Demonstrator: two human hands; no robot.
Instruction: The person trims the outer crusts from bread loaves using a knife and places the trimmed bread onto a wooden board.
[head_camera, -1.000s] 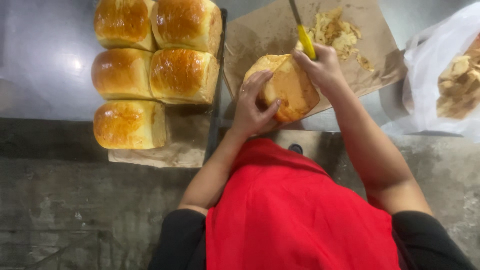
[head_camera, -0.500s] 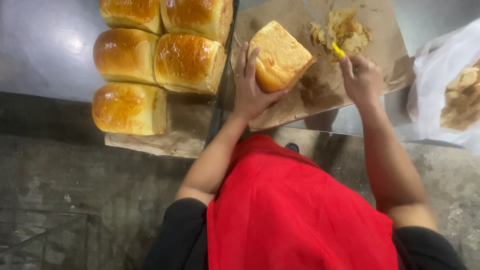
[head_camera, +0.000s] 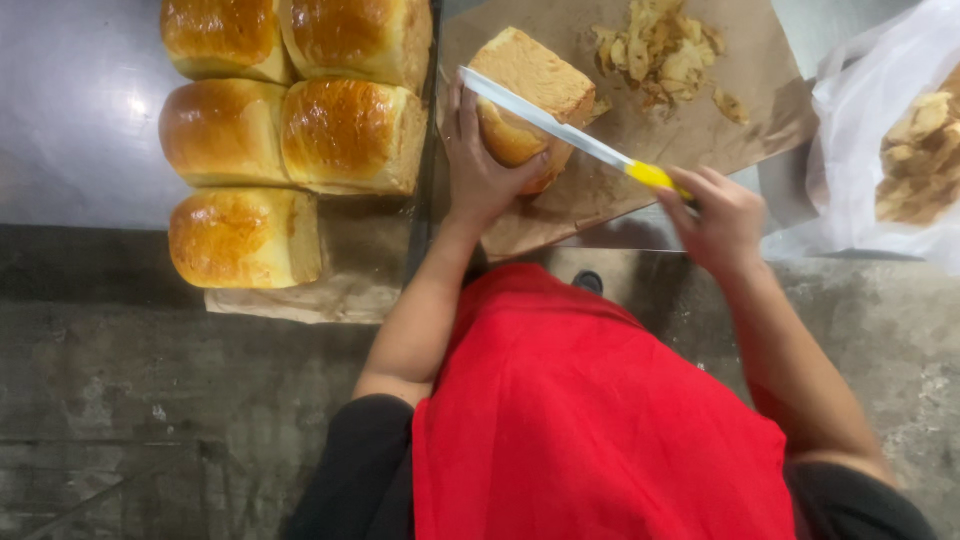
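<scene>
My left hand (head_camera: 478, 165) grips a golden bread loaf (head_camera: 528, 98) that rests tilted on brown paper (head_camera: 640, 140), pale underside up. My right hand (head_camera: 722, 215) holds a knife (head_camera: 560, 125) by its yellow handle. The long blade lies across the loaf and reaches over my left fingers. A pile of crust trimmings (head_camera: 660, 50) lies on the paper beyond the loaf.
Several whole browned loaves (head_camera: 295, 120) sit on paper over a metal table at the left. A white plastic bag (head_camera: 900, 140) with bread scraps stands at the right. Concrete floor lies below, and my red apron (head_camera: 590, 420) fills the near view.
The loaf has stayed on the paper in my left hand. My right hand swung the knife from beside the trimmings over so the blade now lies across the loaf.
</scene>
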